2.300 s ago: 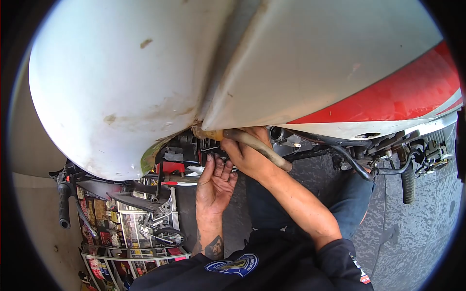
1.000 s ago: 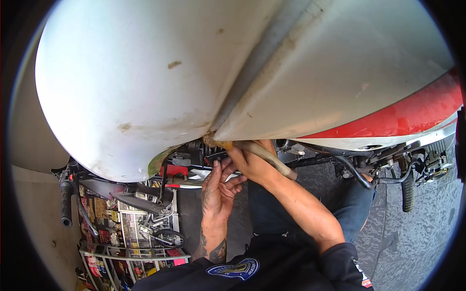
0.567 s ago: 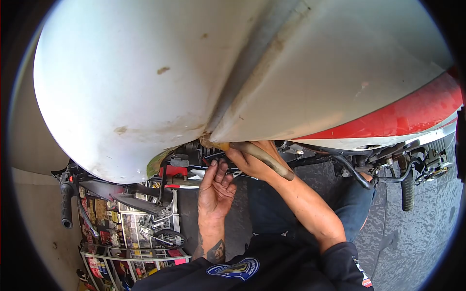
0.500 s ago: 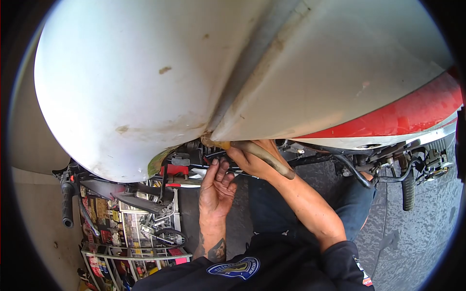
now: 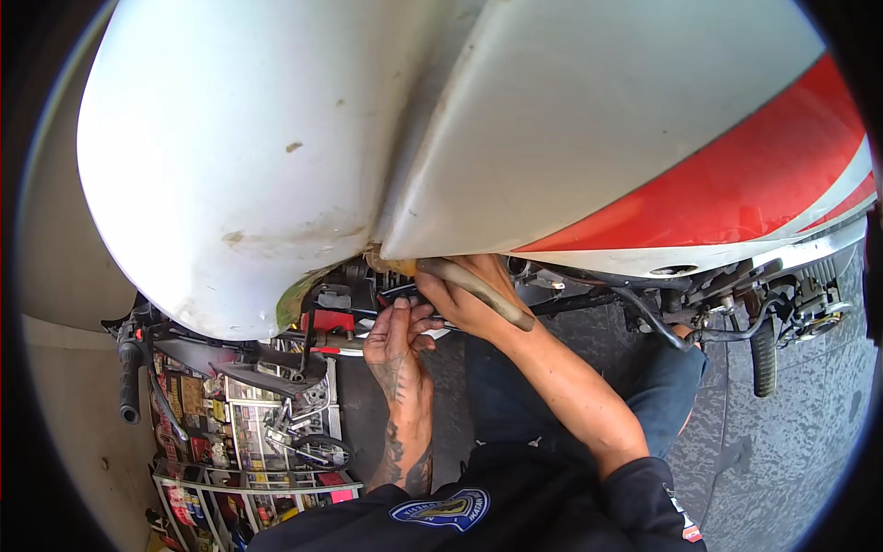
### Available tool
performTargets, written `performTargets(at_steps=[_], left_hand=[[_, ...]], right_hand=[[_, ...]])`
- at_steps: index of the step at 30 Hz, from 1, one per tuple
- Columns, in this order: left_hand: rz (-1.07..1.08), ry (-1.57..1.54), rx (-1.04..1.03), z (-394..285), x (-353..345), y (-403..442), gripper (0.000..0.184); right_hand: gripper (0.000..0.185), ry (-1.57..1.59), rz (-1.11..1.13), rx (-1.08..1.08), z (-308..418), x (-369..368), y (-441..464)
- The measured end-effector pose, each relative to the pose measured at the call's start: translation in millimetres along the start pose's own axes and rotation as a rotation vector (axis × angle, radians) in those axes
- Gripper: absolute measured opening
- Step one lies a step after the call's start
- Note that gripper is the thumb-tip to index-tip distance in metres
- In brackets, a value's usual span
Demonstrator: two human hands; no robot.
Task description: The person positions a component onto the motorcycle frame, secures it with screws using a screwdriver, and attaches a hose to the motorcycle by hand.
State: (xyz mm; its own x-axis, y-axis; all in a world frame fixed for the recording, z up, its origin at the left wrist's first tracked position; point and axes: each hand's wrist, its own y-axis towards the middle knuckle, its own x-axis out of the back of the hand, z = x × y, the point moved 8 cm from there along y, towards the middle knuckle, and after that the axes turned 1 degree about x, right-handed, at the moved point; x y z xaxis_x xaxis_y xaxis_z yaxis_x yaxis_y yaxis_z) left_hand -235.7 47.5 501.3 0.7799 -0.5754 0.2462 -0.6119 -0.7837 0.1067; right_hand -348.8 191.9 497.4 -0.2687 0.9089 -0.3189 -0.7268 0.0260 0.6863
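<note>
My right hand (image 5: 467, 299) reaches up under the lower edge of a white motorcycle fuel tank (image 5: 248, 120). Its fingers curl in beside a yellowish fitting (image 5: 397, 265) and are partly hidden; what they grip does not show. A cloudy brownish hose (image 5: 483, 293) runs from that fitting across the hand, its loose end by the wrist. Lower and to the left, my left hand (image 5: 401, 339) is palm up, with thumb and fingers pinched together. A thin dark piece (image 5: 397, 293) shows just above the fingertips; whether it is held is unclear.
A red part (image 5: 328, 320) sits in the frame left of my left hand. Further left are a handlebar grip (image 5: 131, 382) and a display shelf (image 5: 267, 492) with small goods. Black frame tubing (image 5: 648, 317) and a footrest (image 5: 763, 359) stand out on the right over grey flooring.
My left hand has turned and moved slightly up and left, its thumb closing onto the fingers. My right hand stays at the fitting. The view has shifted, showing more of the red stripe.
</note>
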Motion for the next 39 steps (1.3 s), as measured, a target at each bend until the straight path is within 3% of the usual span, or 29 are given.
performTargets(at_steps=[4,17,26,31,33,34,36,39], left_hand=[[-0.018,0.151,-0.112,-3.0,3.1,5.0,0.023],[-0.008,0.131,-0.103,-1.4,0.5,3.2,0.021],[-0.113,0.407,-0.417,-19.7,-0.1,-0.9,0.014],[-0.176,0.725,-0.590,-36.3,-2.9,-7.0,0.017],[-0.178,0.739,-0.599,-36.6,-3.3,-7.2,0.017],[-0.180,0.756,-0.605,-36.7,-3.5,-7.7,0.018],[-0.151,0.704,-0.502,-37.5,-4.0,-8.4,0.018],[-0.084,0.640,-0.322,-30.7,0.3,-2.4,0.019]], right_hand=[[0.013,-0.040,0.010,0.041,-2.0,-1.8,-0.7],[0.016,-0.071,0.048,0.061,-0.9,-3.4,-1.7],[0.015,-0.078,0.043,0.079,-1.2,-4.2,-2.5],[0.013,-0.005,0.029,0.034,-1.6,-2.9,-1.4],[0.036,-0.072,0.050,0.070,-2.1,-5.8,-3.8],[0.036,-0.073,0.049,0.071,-1.8,-6.0,-3.6],[0.012,-0.069,-0.039,0.100,2.0,0.9,-2.2],[0.013,-0.024,-0.008,0.054,-2.7,-1.2,-3.7]])
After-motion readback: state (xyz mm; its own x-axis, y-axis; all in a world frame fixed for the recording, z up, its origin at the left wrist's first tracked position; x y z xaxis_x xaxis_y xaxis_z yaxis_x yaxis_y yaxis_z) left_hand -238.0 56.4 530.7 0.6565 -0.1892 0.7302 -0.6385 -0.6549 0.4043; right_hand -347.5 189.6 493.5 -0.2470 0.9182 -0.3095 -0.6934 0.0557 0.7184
